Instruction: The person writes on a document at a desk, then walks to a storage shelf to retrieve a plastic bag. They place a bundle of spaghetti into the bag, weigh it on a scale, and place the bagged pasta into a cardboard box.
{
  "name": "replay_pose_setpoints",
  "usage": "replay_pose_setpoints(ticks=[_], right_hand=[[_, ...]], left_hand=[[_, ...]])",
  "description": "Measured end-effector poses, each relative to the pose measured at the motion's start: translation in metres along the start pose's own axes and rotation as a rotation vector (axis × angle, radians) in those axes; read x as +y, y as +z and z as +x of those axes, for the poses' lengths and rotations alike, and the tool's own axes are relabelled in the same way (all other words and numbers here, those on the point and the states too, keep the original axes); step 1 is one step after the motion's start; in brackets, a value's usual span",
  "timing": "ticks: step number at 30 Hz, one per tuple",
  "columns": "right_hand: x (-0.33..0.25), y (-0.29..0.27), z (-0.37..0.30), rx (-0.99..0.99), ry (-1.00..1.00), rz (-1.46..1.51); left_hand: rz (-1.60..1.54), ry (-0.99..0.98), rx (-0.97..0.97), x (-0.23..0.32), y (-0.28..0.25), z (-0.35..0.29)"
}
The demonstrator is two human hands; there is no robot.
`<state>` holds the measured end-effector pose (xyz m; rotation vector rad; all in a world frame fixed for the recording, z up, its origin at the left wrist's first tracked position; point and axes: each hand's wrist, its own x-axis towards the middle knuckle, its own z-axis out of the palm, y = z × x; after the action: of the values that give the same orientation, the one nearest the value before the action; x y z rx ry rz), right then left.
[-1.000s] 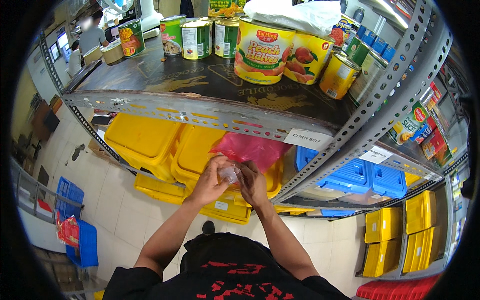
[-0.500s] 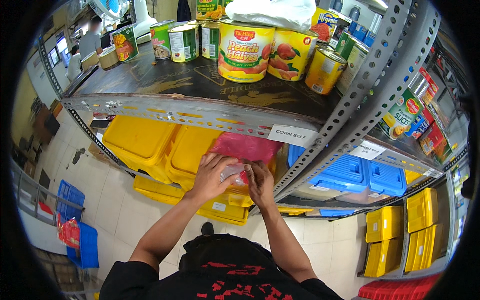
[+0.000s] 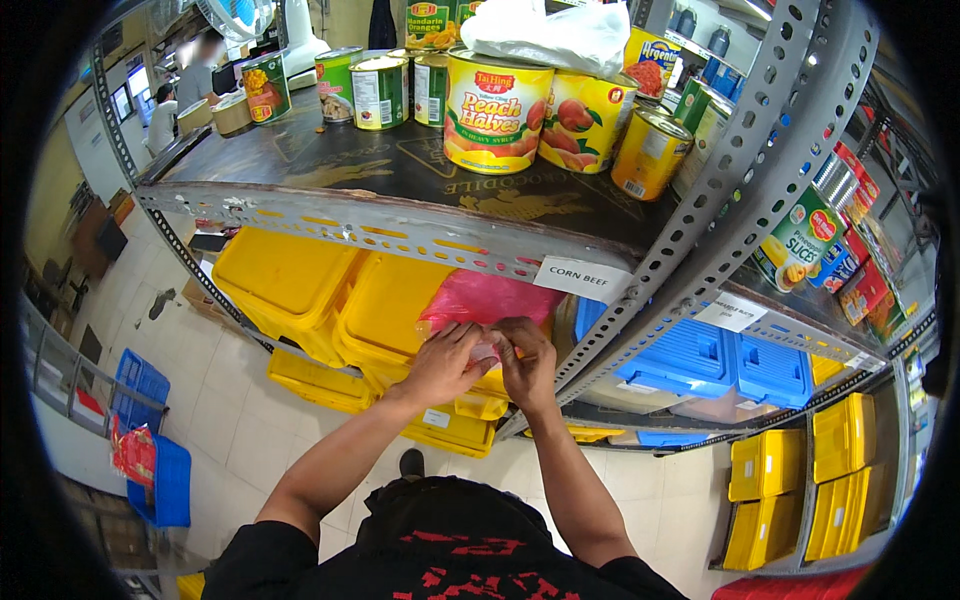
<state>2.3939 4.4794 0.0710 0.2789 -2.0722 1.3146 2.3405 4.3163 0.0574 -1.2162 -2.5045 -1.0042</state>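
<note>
A pink plastic bag [image 3: 492, 298] lies on the yellow lid [image 3: 385, 305] of a storage box under the shelf. Just in front of it, my left hand [image 3: 445, 360] and my right hand [image 3: 530, 365] are close together, fingers bent inward. Between them is a small piece of clear, pinkish plastic [image 3: 486, 352], pinched from both sides. My fingers cover most of it, so I cannot tell whether it belongs to the pink bag or is a separate bag.
Above my hands runs a grey metal shelf edge [image 3: 380, 232] with a paper label [image 3: 583, 278]. Cans, including a large peach can [image 3: 497, 112], stand on that shelf. A perforated upright [image 3: 690, 225] rises at the right, beside blue-lidded boxes [image 3: 680, 358]. Blue crates [image 3: 160, 480] are at the left.
My hands have drawn nearer each other, and the left fingers have closed further over the clear plastic. The view has shifted slightly.
</note>
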Motion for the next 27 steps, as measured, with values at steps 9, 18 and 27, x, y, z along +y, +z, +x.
replay_pose_setpoints(ticks=[9, 18, 27], right_hand=[[0.017, -0.001, -0.018, 0.018, 0.371, 0.204], [0.009, -0.001, -0.024, 0.017, 0.160, 0.005], [-0.026, -0.008, -0.027, -0.192, -0.299, -0.427]], left_hand=[[-0.035, 0.028, -0.074, -0.003, 0.008, -0.004], [-0.344, -0.052, -0.015, -0.011, 0.022, 0.003], [0.286, 0.116, -0.184, -0.023, 0.038, -0.006]])
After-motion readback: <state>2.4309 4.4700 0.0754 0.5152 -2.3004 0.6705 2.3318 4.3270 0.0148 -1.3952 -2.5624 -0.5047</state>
